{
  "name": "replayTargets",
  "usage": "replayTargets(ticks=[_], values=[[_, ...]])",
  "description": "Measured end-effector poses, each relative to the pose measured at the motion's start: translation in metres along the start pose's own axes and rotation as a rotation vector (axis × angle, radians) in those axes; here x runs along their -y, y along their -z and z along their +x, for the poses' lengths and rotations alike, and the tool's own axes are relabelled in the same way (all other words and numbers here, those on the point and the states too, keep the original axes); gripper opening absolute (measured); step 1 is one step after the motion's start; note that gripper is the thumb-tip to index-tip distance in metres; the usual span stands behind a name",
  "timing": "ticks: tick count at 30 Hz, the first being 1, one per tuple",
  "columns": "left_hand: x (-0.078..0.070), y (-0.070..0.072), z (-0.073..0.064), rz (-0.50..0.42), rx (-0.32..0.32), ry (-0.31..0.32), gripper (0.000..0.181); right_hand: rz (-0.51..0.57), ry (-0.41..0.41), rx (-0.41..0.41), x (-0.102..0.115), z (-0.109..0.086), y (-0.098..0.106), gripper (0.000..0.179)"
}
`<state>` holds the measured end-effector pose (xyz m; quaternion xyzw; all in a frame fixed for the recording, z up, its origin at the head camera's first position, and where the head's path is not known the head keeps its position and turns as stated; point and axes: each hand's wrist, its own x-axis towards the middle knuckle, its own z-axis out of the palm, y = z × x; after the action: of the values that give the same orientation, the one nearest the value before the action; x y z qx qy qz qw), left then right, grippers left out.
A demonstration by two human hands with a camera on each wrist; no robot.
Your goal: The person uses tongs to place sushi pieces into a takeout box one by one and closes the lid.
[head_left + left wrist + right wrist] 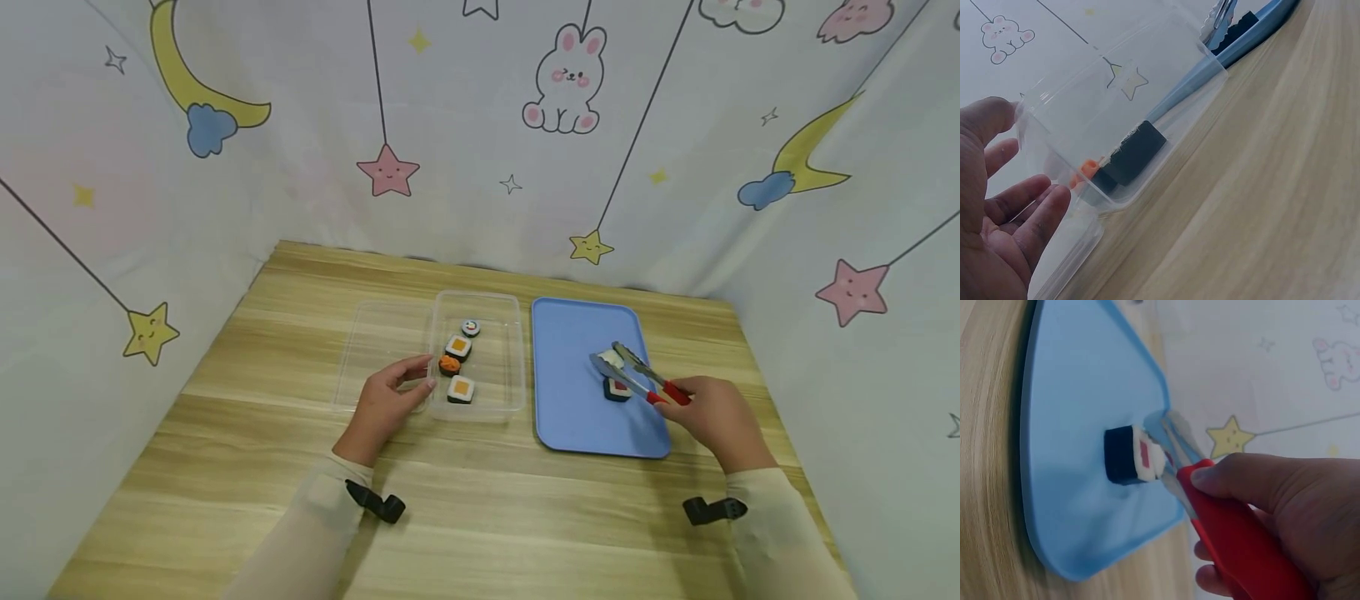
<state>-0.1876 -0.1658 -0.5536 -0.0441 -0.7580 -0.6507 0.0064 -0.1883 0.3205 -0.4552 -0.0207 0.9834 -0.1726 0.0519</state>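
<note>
"Clear plastic box (495,367) on the bench (442,500): how far along is the filling?"

"Past halfway, I'd judge. Four pieces of sushi sit inside the box: a small round one (470,328), an orange-centred square (458,347), an orange-topped one (449,365) and another orange-centred square (461,389)."

"What's left?"

"Two, by my count. Both are to the right of the box, at the blue tray (570,375): a red-centred piece (1124,456) and, close by it, a white piece (611,358) partly hidden by the tongs (1241,537)."

"Have the tongs got the white one?"

"Their tips are either side of it, but I can't tell whether they squeeze it, or whether it's off the tray. The right hand (716,412), well to the right of the box, has thumb and fingers wrapped round the red handles."

"And the left hand (386,404)?"

"Against the box's left side, thumb and fingers parted and loosely bent. It seems to touch the rim, steadying rather than gripping."

"Any cover on?"

"None. What looks like the lid (367,350) lies flat just left of the box, so covering is a step not yet done, if it's wanted."
</note>
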Motion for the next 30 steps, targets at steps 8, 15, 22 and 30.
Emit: replayTargets(ticks=[8,15,22,30], values=[[0.002,-0.001,-0.001,0.005,-0.004,-0.021,0.047,-0.014,0.01,0.0,0.005,0.0,-0.002,0.046],[0.003,0.0,-0.001,0.006,-0.001,-0.027,0.046,-0.008,0.007,-0.01,0.006,-0.001,-0.002,0.046],[0.004,0.0,0.0,0.002,0.001,-0.023,0.047,0.024,0.026,-0.049,0.008,-0.001,0.0,0.044],[0.004,0.0,0.001,0.014,-0.003,-0.024,0.048,0.075,0.098,-0.095,0.03,0.004,0.013,0.042]])
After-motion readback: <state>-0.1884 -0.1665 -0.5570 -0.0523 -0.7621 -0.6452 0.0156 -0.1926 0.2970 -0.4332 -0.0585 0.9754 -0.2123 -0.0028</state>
